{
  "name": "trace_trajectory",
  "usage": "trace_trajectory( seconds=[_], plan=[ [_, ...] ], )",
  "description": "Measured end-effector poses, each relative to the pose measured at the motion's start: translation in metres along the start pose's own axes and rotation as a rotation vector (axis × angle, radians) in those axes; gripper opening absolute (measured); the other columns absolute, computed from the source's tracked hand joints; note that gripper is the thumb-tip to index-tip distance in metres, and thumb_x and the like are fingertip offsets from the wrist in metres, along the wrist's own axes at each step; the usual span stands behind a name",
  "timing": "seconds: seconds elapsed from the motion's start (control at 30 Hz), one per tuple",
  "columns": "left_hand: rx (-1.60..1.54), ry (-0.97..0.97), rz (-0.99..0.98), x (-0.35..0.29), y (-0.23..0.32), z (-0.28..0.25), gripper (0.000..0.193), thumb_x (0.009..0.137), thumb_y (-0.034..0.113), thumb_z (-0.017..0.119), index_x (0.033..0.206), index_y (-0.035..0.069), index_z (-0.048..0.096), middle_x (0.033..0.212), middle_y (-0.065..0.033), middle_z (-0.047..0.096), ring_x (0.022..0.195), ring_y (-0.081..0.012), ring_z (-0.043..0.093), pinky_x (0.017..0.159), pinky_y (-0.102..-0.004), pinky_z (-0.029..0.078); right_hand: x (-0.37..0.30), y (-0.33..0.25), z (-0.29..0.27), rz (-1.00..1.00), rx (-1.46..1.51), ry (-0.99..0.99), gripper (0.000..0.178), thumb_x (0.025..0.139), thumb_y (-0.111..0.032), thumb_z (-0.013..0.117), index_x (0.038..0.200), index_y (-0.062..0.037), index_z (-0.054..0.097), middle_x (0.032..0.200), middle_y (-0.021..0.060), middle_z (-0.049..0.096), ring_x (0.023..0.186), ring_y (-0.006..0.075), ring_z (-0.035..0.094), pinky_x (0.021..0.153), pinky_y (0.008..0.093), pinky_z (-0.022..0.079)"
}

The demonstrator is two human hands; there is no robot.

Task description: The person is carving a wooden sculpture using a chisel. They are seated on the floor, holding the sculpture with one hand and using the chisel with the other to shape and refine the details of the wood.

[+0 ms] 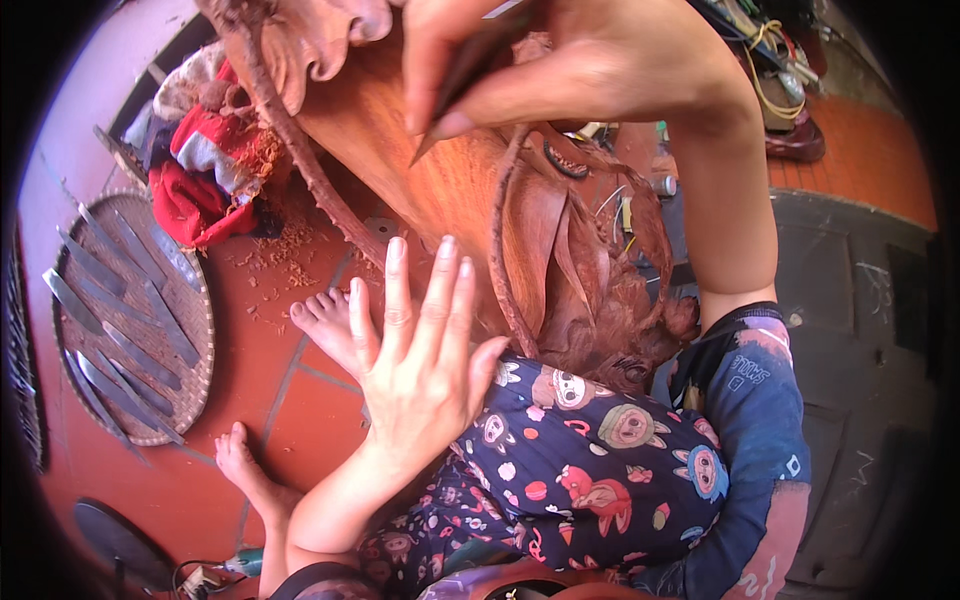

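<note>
A large reddish-brown wood carving (400, 190) fills the upper middle, with a smooth grained surface framed by knobbly carved stems and leaf shapes. My right hand (560, 85) reaches over it from the right. Its fingers are pinched on a thin, dark, pointed piece (475, 65), whose tip is close to the smooth wood; motion blur hides its exact kind and whether it touches. My left hand (415, 350) is held up near the carving's lower edge, fingers stretched and apart, with nothing in it.
A round woven tray (205, 385) with several carving blades (150, 315) lies on the red tiled floor (310, 420) at left. Red and grey cloths (205, 190) and wood shavings (280, 250) lie beside the carving. A dark panel (835, 400) stands at right, cables (765, 75) beyond.
</note>
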State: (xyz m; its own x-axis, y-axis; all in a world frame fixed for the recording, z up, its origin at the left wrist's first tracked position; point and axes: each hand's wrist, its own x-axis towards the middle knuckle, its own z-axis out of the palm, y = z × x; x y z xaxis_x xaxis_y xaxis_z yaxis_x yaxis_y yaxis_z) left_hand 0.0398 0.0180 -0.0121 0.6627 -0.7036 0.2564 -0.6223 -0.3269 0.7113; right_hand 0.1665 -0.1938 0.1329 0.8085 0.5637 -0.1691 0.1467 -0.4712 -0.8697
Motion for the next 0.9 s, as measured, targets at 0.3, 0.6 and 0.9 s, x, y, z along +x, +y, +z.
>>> trace_trajectory(
  seconds=[0.3,0.6,0.9],
  plan=[
    [0.195,-0.343,0.212,0.036,-0.015,-0.016,0.074,0.089,0.031,0.056,0.154,0.002,0.036,0.162,-0.0094,0.034,0.153,-0.0235,0.025,0.125,-0.0559,0.001,-0.007,-0.025,0.0,-0.124,-0.289,0.038,0.019,0.076,-0.004,0.068,0.093,0.0029,0.072,0.079,0.0153,0.072,0.07,0.0194,0.068,0.067,0.0331,0.053],
    [0.162,-0.244,0.179,0.033,-0.009,-0.019,0.068,0.08,0.014,0.06,0.145,-0.005,0.046,0.151,-0.0205,0.046,0.151,-0.0329,0.028,0.124,-0.058,0.01,-0.012,-0.049,-0.001,0.266,-0.364,-0.013,0.026,0.075,-0.008,0.072,0.097,0.0055,0.07,0.079,0.0176,0.072,0.069,0.0215,0.067,0.066,0.0357,0.053],
    [-0.546,0.04,0.056,0.013,0.045,-0.041,0.07,0.082,0.021,0.072,0.146,0.001,0.05,0.153,-0.0266,0.041,0.147,-0.0502,0.027,0.116,-0.0634,0.023,-0.02,0.009,0.025,0.075,-0.436,0.042,0.012,0.07,0.003,0.078,0.08,-0.001,0.072,0.079,0.0081,0.069,0.084,0.0258,0.069,0.072,0.0356,0.055]
  ],
)
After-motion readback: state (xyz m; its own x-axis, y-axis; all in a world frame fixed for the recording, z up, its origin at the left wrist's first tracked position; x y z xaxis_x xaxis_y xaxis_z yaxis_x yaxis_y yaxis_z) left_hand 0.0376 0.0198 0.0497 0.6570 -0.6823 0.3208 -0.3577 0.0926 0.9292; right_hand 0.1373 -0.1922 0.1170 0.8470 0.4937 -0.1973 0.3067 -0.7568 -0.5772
